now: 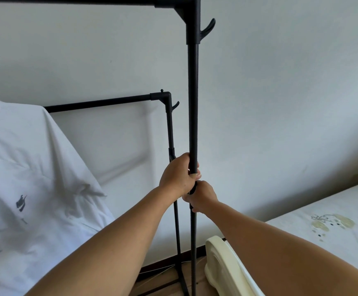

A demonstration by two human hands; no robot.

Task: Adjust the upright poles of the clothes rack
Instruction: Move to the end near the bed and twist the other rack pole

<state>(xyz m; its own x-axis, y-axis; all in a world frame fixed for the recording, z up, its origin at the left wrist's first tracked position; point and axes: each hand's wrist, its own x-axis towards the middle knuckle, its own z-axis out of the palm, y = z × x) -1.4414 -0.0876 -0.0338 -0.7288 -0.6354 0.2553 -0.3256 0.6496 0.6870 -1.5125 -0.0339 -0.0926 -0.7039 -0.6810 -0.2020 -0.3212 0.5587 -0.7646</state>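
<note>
Against the pale wall, the near black metal upright pole (193,103) runs vertically through both fists, left hand (178,176) clenched directly above right hand (201,195) (fingers wrapped tight), suggesting a lengthwise slide.

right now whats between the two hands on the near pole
Nothing much: in the head view the left hand sits directly above the right hand on the near upright pole, nearly touching.

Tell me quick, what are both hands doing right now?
Left hand: closed around the near upright pole.
Right hand: closed on the same pole, just below the left.
</note>
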